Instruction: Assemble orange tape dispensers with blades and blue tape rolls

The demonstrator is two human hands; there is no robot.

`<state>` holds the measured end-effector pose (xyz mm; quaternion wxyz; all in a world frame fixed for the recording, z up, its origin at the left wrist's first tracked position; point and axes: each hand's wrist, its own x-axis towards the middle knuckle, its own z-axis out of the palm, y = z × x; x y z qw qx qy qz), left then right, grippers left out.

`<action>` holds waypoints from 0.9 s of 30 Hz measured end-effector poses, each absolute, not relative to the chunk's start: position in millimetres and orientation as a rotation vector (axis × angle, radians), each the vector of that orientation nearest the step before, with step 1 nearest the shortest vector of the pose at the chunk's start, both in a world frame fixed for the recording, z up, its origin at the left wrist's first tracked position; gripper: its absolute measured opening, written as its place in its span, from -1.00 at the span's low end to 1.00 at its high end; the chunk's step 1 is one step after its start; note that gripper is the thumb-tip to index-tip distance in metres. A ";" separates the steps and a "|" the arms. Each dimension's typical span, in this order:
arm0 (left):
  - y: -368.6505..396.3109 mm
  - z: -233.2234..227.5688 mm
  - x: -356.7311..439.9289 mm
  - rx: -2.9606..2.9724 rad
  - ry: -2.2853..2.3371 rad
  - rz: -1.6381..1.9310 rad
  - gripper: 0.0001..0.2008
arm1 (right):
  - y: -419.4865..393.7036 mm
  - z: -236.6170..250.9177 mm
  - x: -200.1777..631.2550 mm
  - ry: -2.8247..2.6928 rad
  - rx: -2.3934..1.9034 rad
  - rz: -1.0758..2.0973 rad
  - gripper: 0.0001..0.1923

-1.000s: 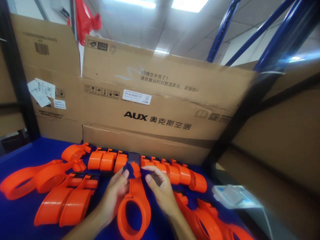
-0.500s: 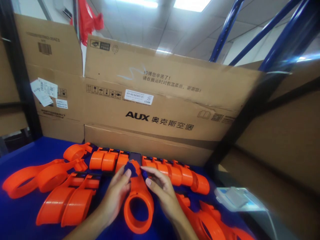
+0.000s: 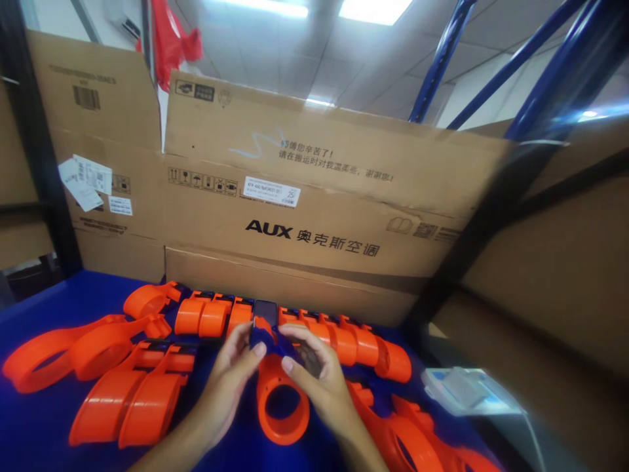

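An orange plastic ring-shaped part [image 3: 282, 408] lies on the blue table [image 3: 44, 419], with its neck pointing away from me. My left hand [image 3: 230, 380] and my right hand [image 3: 319, 380] both pinch its neck, where a small blue piece [image 3: 265, 339] sits between my fingertips. A dark rectangular piece [image 3: 264, 309] stands just beyond the neck, in a row of orange parts [image 3: 339, 341].
More orange ring parts lie at the left [image 3: 63, 351], front left [image 3: 132, 400] and front right [image 3: 407, 439]. Large cardboard boxes [image 3: 314, 196] wall off the back. A clear plastic packet [image 3: 464, 390] rests at the right, by a dark rack post [image 3: 481, 216].
The ring part has slid away from me toward the row of parts. Both hands moved forward with it and their fingertips closed in over its neck.
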<state>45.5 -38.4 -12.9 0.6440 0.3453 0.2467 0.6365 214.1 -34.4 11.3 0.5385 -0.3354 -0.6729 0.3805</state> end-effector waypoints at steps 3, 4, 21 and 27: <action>-37.1 -13.8 45.0 0.787 0.554 1.437 -0.62 | -33.6 10.1 213.9 -1.613 -0.809 0.876 -0.65; -36.7 -13.9 44.9 0.784 0.555 1.437 -0.63 | -33.1 9.8 214.0 -1.622 -0.812 0.869 -0.65; -34.1 -15.0 40.4 0.792 0.633 1.482 -0.52 | -29.8 8.0 216.5 -1.724 -0.920 0.746 -0.49; -31.4 -26.2 35.7 0.790 0.620 1.497 -0.42 | -31.6 7.5 218.6 -1.822 -1.011 0.467 -0.50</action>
